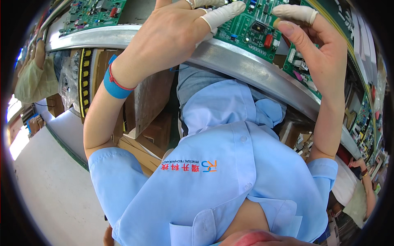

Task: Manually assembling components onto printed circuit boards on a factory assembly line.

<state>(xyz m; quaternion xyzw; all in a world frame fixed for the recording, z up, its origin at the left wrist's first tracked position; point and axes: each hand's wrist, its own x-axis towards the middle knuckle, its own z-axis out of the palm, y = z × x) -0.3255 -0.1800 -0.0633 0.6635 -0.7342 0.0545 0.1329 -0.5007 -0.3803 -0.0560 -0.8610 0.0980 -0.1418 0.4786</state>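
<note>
A green circuit board (236, 26), set with small parts and a red block-shaped component (268, 41), lies between my hands. From its left side my left hand (176, 30) reaches over the board, fingers stretched out and apart, several in white finger covers; its upper fingers are cut off by the picture's edge. At the board's right edge is my right hand (318, 45), its covered index finger and bare thumb brought close together. Something small and tan seems to sit at their tips, too small to name. Beneath that hand a second green board (296, 61) shows in part.
A curved-looking metal rail (254, 67) runs along the near side of the boards. Another populated board (92, 16) is at the upper left. Cardboard boxes (150, 102) stand below the rail. Other people's arms (40, 53) show at the left and right rims.
</note>
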